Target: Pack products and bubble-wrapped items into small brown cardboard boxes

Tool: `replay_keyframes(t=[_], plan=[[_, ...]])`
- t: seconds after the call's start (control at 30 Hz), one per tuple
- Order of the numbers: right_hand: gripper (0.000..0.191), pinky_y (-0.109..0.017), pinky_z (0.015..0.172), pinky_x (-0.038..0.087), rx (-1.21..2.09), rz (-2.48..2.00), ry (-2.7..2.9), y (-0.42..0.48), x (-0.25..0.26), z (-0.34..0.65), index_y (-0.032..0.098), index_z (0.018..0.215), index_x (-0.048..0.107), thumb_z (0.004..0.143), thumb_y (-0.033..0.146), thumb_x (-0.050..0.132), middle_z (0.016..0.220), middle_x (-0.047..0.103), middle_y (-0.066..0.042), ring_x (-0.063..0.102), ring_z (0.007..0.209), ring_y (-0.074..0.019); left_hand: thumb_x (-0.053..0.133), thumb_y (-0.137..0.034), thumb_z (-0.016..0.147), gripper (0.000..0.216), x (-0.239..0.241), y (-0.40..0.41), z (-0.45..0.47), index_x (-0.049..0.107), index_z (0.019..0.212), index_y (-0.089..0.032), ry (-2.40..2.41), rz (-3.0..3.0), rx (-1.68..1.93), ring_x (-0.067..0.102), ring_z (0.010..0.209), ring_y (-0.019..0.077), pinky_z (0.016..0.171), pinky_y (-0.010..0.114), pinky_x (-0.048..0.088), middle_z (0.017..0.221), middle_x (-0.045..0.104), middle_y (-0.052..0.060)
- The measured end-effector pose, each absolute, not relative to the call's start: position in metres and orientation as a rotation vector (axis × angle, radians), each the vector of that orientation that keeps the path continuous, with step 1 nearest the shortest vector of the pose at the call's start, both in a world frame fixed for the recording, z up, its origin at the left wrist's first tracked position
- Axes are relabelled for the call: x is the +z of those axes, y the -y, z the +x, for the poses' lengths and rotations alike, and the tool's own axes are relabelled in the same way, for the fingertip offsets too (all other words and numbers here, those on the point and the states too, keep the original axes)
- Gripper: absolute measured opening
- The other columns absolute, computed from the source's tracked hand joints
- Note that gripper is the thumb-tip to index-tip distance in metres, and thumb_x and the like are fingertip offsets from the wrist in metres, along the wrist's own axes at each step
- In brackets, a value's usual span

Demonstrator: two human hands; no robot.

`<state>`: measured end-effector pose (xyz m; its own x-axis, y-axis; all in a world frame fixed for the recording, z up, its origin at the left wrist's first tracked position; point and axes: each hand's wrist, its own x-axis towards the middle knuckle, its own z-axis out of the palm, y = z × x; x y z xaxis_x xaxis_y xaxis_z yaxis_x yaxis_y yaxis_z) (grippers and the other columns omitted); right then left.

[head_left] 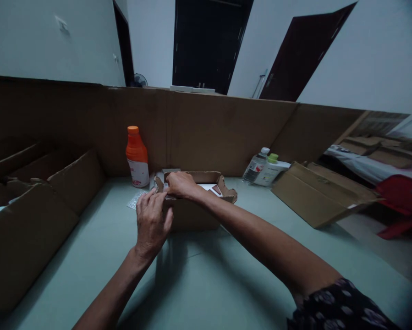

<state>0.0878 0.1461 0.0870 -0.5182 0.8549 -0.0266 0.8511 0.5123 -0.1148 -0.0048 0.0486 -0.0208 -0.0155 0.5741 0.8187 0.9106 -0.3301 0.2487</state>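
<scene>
A small brown cardboard box stands on the pale green table with its top open and its flap edges torn. My left hand grips the box's near left corner, fingers bent over the edge and thumb against the front wall. My right hand reaches across into the left end of the box, its fingers closed and pinched. Something small and whitish shows by those fingertips, too hidden to name. A white card-like piece with a dark picture lies inside the box, right of my wrist.
Behind the box's left end stands an orange-capped bottle, with bubble wrap nearby. A clear water bottle and a white green-capped bottle lean at the back right. Cardboard boxes flank both sides; a cardboard wall closes the back.
</scene>
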Motion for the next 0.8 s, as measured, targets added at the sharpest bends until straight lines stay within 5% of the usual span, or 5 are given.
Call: replay_keyframes(t=[0.17,0.3,0.43,0.6,0.8], plan=[[0.021,-0.027,0.072,0.046,0.233,-1.445,2.656,-0.138,0.096,0.114,0.020,0.092,0.076,0.088,0.036,0.063,0.096,0.077,-0.009,0.070,0.091,-0.0231,0.058,-0.012,0.087,0.052,-0.028,-0.040,-0.007,0.046,0.138,-0.019,1.491,-1.918,-1.437,0.050,0.130,0.0311,0.106,0.051,0.044,0.138,0.054,0.017],[0.017,-0.029,0.075,0.048,0.270,-1.108,2.078,-0.111,0.083,0.202,0.020,0.084,0.070,0.089,0.030,0.057,0.088,0.073,-0.004,0.067,0.081,-0.0179,0.059,-0.014,0.087,0.060,-0.045,-0.035,-0.015,0.041,0.144,-0.024,1.568,-1.929,-1.648,0.044,0.139,0.0303,0.111,0.051,0.041,0.149,0.042,0.017],[0.033,-0.039,0.084,0.050,0.223,-1.262,1.505,-0.092,0.027,0.286,0.021,0.108,0.066,0.081,0.039,0.062,0.109,0.070,-0.010,0.066,0.097,-0.0240,0.062,-0.025,0.085,0.065,-0.073,-0.039,-0.020,0.039,0.146,-0.025,1.895,-2.015,-1.926,0.050,0.133,0.0297,0.106,0.050,0.046,0.149,0.044,0.016],[0.048,-0.035,0.073,0.054,0.764,-1.360,1.609,-0.104,-0.040,0.274,0.016,0.112,0.066,0.071,0.042,0.065,0.101,0.073,-0.011,0.068,0.089,-0.0255,0.063,-0.032,0.080,0.064,-0.075,-0.051,-0.007,0.045,0.140,-0.020,2.210,-2.096,-2.224,0.064,0.113,0.0253,0.095,0.042,0.053,0.131,0.061,0.013],[0.046,-0.035,0.074,0.054,0.713,-1.313,1.561,-0.102,-0.014,0.272,0.013,0.109,0.067,0.073,0.040,0.062,0.099,0.074,-0.010,0.066,0.079,-0.0223,0.062,-0.029,0.077,0.056,-0.027,-0.066,0.031,0.053,0.132,-0.019,2.073,-2.103,-2.309,0.064,0.110,0.0229,0.096,0.037,0.051,0.123,0.067,0.008]])
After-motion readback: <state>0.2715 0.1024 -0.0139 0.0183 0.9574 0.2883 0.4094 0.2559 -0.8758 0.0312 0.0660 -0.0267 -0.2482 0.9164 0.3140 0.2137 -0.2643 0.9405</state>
